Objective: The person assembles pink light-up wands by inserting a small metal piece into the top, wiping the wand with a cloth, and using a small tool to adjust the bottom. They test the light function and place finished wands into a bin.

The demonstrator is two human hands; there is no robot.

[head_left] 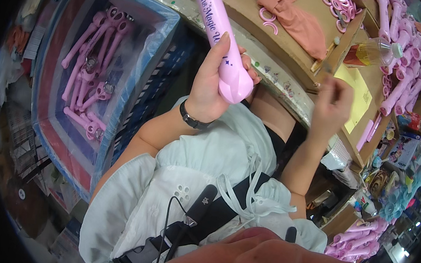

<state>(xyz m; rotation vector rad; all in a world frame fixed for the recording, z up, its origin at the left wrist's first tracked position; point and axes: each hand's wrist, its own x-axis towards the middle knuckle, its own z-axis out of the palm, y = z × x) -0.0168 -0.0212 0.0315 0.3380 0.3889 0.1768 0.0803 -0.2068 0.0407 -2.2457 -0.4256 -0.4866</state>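
My left hand point(209, 89) is wrapped round a pink plastic toy wand point(234, 72) with dark printed lettering and a rounded, moulded end. That end points toward me, while the other end runs past the top of the view. To the right, beside the wooden workbench tray, my right hand point(335, 102) is raised, with thumb and fingers drawn together. Slight blur covers its fingertips, so what they pinch, if anything, is unclear. The right hand is apart from the wand and close to a yellow sheet of paper point(358, 89).
A plastic-lined crate point(167, 27) at left holds several pink wands point(83, 70). On the bench are a peach cloth point(300, 26), pink rings point(342, 5), a bottle of yellowish liquid point(370, 54) and piled pink pieces point(409, 64). More pink pieces point(356, 239) lie lower right.
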